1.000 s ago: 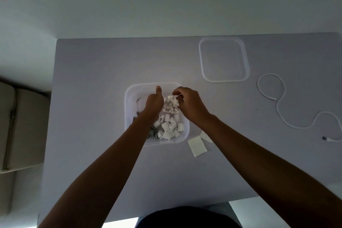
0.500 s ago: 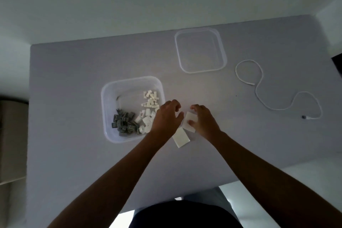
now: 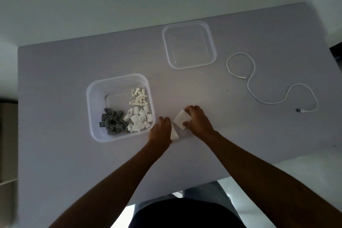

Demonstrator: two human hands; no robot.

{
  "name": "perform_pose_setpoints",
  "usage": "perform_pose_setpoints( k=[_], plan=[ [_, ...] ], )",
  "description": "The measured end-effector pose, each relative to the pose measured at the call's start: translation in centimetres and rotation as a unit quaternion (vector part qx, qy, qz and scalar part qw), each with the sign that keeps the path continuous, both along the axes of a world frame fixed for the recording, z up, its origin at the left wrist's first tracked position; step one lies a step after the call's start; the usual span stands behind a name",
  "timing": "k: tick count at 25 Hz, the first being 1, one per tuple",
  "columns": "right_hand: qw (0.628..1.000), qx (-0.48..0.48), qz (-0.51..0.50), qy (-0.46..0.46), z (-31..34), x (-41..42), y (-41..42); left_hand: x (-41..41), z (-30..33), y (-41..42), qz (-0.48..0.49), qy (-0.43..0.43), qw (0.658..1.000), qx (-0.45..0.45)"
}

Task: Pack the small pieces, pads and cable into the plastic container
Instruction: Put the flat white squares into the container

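A pale grey counter (image 3: pixel 74 153) carries everything in this head view. Left of centre sits the clear plastic container (image 3: pixel 88 98), square with rounded corners and open at the top. Inside it lie 2 heaps of small pieces: the grey pieces (image 3: pixel 112 122) in the near-left part and the white pieces (image 3: pixel 139 113) along its right side, running from the near corner toward the far wall. The far-left part of the container floor shows bare.

Just right of the container, both hands work at 2 white pads. The right hand (image 3: pixel 199 122) pinches the upper pad (image 3: pixel 182 119) — thumb at its near corner, fingertips curled over its far edge — and the pad appears tilted off the counter, though how far it is lifted cannot be told. The left hand (image 3: pixel 161 130) lies knuckles-up with its fingers curled down, close beside the container's near-right corner. Its grip covers the left edge of the lower pad (image 3: pixel 174 134); whether the fingers actually pinch that pad or only rest on it cannot be told. The 2 pads meet or overlap at one corner between the hands.

Farther back, right of centre, the clear lid (image 3: pixel 212 48) lies flat. To its right the white cable (image 3: pixel 251 89) snakes loosely across the counter — well apart from the container — its dark plug end (image 3: pixel 298 110) nearest the right edge.
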State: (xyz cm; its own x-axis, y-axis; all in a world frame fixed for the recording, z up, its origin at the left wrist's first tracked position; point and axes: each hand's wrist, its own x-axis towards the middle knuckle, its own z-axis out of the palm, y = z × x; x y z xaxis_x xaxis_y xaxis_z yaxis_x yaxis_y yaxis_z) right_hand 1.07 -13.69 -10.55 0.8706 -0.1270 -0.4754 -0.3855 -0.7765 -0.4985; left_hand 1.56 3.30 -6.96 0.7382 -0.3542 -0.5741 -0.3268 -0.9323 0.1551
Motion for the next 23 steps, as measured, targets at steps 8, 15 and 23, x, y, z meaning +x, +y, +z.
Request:
perform_pose_setpoints(
  k=[8,15,23],
  plan=[
    [0.997,0.040,-0.069,-0.017,0.6,-0.4,-1.6,0.9,0.0,-0.3,0.035,0.042,0.998,-0.040],
    [0.969,0.132,-0.163,-0.132,5.5,1.5,-1.6,5.4,5.1,4.2,0.261,0.110,0.914,-0.290],
    [0.952,0.228,-0.131,-0.157,9.9,7.8,6.6,10.8,3.9,14.6,0.349,-0.020,0.916,-0.198]
  ],
)
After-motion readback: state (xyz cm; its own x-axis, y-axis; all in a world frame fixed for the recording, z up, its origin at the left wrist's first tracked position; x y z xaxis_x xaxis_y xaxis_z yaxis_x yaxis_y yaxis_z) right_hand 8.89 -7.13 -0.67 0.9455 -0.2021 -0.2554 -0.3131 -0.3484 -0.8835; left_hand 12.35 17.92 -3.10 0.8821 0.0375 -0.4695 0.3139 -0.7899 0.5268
